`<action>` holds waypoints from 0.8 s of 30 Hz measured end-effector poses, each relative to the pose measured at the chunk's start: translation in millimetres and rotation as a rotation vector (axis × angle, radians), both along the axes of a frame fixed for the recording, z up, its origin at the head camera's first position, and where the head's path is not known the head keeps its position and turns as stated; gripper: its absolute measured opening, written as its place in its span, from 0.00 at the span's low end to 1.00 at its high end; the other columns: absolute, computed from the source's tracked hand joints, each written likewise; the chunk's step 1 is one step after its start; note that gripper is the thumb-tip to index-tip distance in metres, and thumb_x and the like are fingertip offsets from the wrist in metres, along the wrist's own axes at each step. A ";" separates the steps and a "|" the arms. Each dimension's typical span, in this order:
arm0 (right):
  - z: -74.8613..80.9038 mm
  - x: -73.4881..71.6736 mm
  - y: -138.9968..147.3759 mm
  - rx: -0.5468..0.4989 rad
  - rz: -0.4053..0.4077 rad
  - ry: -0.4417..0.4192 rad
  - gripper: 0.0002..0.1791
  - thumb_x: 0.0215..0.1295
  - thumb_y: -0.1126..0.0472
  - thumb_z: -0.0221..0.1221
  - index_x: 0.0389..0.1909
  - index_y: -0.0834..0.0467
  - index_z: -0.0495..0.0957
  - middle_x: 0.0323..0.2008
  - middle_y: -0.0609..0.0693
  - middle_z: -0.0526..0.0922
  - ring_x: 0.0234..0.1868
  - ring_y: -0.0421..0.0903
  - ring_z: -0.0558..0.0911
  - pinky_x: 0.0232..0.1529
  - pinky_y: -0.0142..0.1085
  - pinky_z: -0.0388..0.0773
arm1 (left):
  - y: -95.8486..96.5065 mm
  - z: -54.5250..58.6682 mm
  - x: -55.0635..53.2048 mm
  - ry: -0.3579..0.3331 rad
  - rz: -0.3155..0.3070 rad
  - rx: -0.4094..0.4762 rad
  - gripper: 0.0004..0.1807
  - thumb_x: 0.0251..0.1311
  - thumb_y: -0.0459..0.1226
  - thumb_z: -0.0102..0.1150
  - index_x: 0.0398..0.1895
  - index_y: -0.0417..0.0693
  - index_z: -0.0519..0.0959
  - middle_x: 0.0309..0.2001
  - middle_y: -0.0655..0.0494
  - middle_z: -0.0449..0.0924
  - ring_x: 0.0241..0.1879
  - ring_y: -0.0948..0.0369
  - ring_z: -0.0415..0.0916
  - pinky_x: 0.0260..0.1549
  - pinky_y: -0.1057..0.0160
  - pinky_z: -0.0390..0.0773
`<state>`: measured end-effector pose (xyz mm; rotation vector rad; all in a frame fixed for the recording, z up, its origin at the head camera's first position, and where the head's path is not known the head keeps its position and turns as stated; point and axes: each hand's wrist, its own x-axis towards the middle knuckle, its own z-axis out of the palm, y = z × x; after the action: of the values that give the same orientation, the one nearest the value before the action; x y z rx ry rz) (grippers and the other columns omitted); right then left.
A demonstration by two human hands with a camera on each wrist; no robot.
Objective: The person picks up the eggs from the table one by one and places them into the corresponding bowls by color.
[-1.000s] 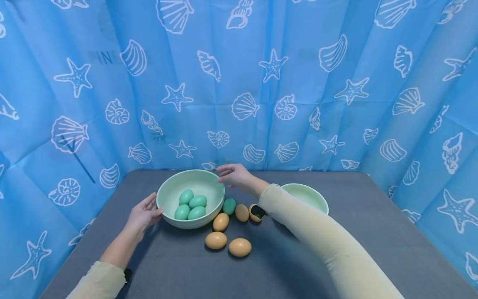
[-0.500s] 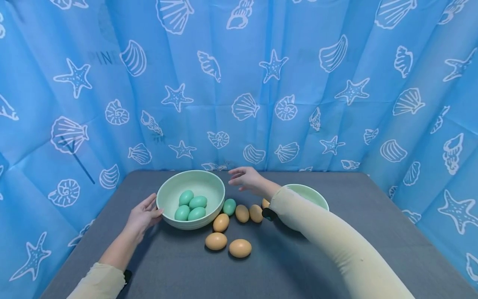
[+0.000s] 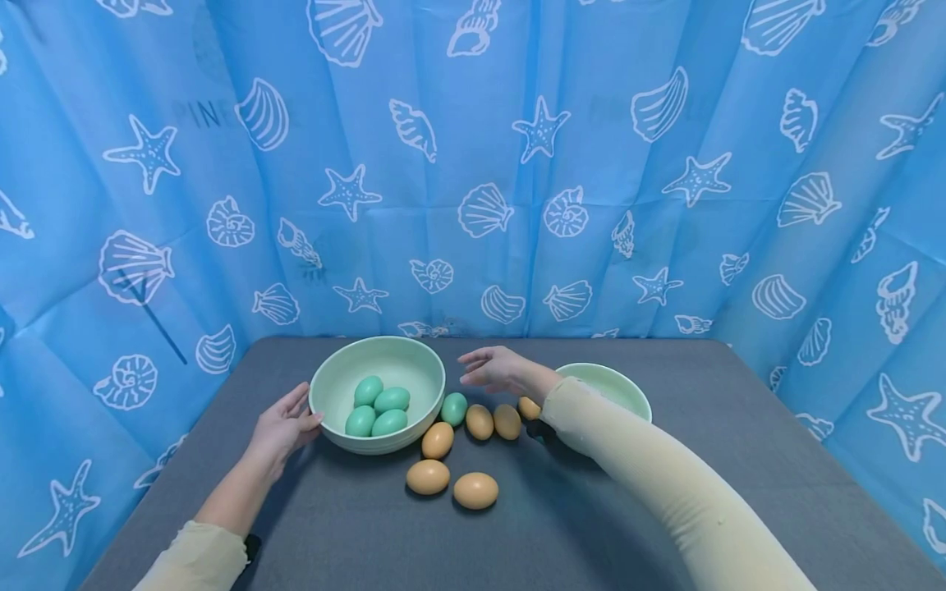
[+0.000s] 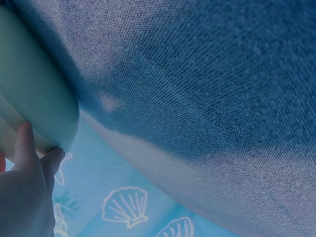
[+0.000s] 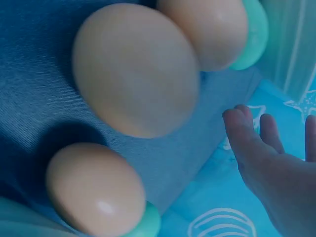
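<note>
My left hand [image 3: 281, 423] rests against the left side of a large pale green bowl [image 3: 421, 369]. In the left wrist view its fingertips touch the bowl's outer wall [image 4: 34, 74]. Several green eggs [image 3: 389, 422] lie inside. My right hand [image 3: 498, 369] hovers with relaxed fingers right of this bowl, holding nothing. Below it on the table are a green egg [image 3: 454, 409] and brown eggs, among them one brown egg [image 3: 479, 422] and another brown egg [image 3: 507, 422]. A further brown egg [image 3: 528, 408] is partly hidden by the right sleeve.
A second pale green bowl [image 3: 617, 386] stands at the right, mostly behind the right forearm. More brown eggs [image 3: 476, 491] lie nearer the front of the grey-covered table [image 3: 355, 525]. The right wrist view shows another green egg [image 5: 148, 223] behind a brown one. A blue shell-patterned curtain [image 3: 473, 164] surrounds the table.
My right hand has moved right, away from the large bowl's rim, and slightly lower, uncovering brown eggs near the sleeve. The left hand and the large bowl have stayed in place.
</note>
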<state>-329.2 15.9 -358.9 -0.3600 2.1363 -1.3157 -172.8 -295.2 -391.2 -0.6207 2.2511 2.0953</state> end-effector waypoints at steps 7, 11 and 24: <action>-9.6 -1.7 2.2 0.055 0.028 0.010 0.27 0.70 0.64 0.61 0.69 0.60 0.71 0.70 0.62 0.70 0.69 0.60 0.72 0.71 0.58 0.64 | -0.4 0.1 -0.9 0.002 -0.004 0.000 0.40 0.74 0.29 0.50 0.81 0.47 0.41 0.81 0.46 0.37 0.79 0.48 0.44 0.69 0.47 0.65; -15.1 -4.0 0.7 0.082 0.057 0.028 0.27 0.69 0.64 0.62 0.68 0.60 0.73 0.68 0.61 0.73 0.70 0.61 0.70 0.71 0.61 0.63 | -0.7 0.3 -1.1 0.003 0.000 -0.004 0.41 0.73 0.28 0.50 0.81 0.47 0.41 0.81 0.46 0.37 0.79 0.48 0.44 0.68 0.48 0.65; -22.2 -9.3 -8.9 0.184 0.200 0.039 0.26 0.66 0.64 0.65 0.65 0.55 0.77 0.69 0.61 0.72 0.72 0.60 0.67 0.73 0.63 0.56 | 1.8 -0.5 1.9 0.012 0.008 -0.010 0.40 0.73 0.28 0.50 0.81 0.45 0.42 0.80 0.44 0.38 0.78 0.47 0.45 0.68 0.48 0.65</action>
<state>-338.5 7.1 -381.1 -0.5113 2.1696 -0.9997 -171.0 -293.3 -391.7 -0.6209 2.2711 2.0980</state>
